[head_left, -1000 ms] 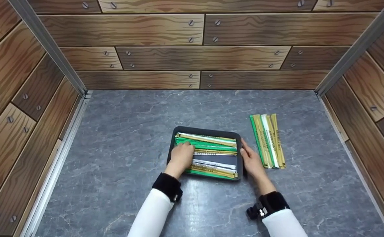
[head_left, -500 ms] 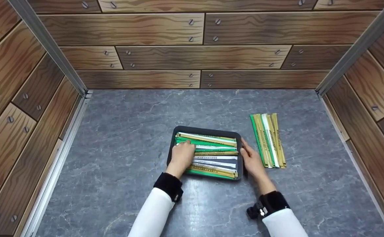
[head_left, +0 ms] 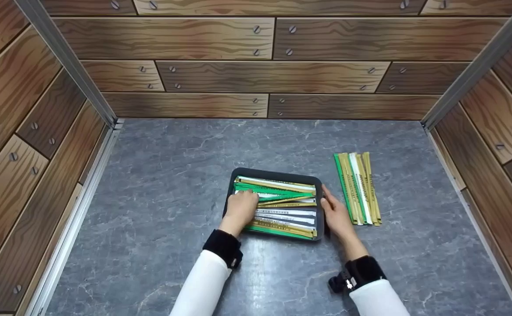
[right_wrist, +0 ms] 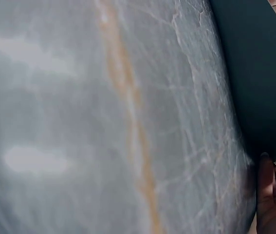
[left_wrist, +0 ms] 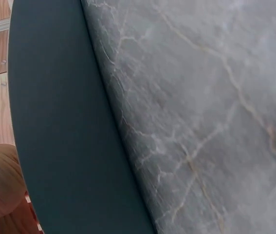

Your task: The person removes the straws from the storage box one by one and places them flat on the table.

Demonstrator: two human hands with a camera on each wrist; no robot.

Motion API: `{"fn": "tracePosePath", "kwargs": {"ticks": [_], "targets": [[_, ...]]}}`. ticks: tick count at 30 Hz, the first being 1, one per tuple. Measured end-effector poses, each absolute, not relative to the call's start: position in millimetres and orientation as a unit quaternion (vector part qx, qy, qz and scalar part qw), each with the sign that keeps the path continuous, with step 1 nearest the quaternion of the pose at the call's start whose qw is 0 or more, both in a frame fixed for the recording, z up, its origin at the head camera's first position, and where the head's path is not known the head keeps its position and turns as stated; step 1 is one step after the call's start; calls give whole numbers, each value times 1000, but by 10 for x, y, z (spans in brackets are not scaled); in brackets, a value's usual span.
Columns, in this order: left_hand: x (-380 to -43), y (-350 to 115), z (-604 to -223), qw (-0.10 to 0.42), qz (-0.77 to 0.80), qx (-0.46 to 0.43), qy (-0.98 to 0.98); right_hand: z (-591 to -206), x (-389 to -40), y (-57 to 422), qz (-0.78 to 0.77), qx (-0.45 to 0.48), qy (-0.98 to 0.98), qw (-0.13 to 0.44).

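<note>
A dark rectangular tray holds several long, slim, printed stick packets in green, gold and white, lying roughly crosswise. Over its left part, my left hand has curled fingers and pinches stick packets near their left ends. Among these a green stick packet slants out to the right; the fingertips are hidden. At the tray's right end my right hand rests against the outer wall. In the left wrist view the tray wall hides most of the hand. The right wrist view shows fingertips touching the wall's lower edge.
To the right of the tray, a row of several green, gold and white stick packets lies lengthwise on the grey marbled table. Wood-patterned walls stand at the back and both sides.
In the tray's middle, green and gold packets have tilted and now cross, their right ends higher. White packets below have spread into the former gap. My right hand stays in place.
</note>
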State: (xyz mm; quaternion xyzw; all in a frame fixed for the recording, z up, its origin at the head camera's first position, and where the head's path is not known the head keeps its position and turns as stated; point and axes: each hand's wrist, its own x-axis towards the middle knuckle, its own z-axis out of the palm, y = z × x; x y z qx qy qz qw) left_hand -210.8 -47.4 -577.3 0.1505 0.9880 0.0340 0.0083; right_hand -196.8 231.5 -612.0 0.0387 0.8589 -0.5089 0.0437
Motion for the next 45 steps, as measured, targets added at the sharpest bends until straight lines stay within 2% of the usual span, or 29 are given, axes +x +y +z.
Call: {"fn": "tracePosePath", "kwargs": {"ticks": [14, 22, 27, 32, 35, 40, 45], "targets": [[-2070, -605, -5668, 30, 75, 158, 984, -6097, -1976, 2327, -503, 43, 862, 55], [-2104, -853, -5508, -32, 136, 145, 980, -6092, -1974, 2321, -507, 41, 859, 56], [-2096, -1165, -5420, -69, 184, 89, 977, -6096, -1970, 2323, -506, 42, 860, 50], [-2023, -1553, -5508, -93, 247, 19, 964, -6110, -1970, 2309, -514, 44, 856, 44], [-1935, -1796, -5590, -89, 273, -34, 957, -6117, -1969, 2303, -515, 39, 855, 44], [-1819, -2153, -5672, -49, 289, -124, 948, -6124, -1969, 2306, -515, 36, 855, 45], [-1807, -2375, -5698, -12, 280, -164, 946, -6118, -1975, 2327, -520, 36, 852, 44]]}}
